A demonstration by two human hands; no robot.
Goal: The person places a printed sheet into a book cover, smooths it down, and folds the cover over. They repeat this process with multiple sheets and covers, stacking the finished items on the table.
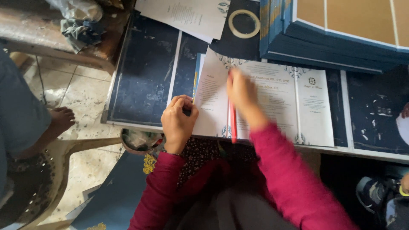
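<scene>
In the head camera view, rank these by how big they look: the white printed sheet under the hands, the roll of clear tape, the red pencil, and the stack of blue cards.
1. Stack of blue cards, cut off by the frame.
2. White printed sheet, close behind; the order of these two is unsure.
3. Red pencil, long but thin, partly hidden by the right hand.
4. Roll of clear tape.

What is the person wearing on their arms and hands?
Both arms wear long magenta-pink sleeves reaching the wrists. The left hand and right hand are bare, with no gloves. A thin bracelet seems to sit at the left wrist; the right hand is blurred, so rings cannot be told.
</scene>
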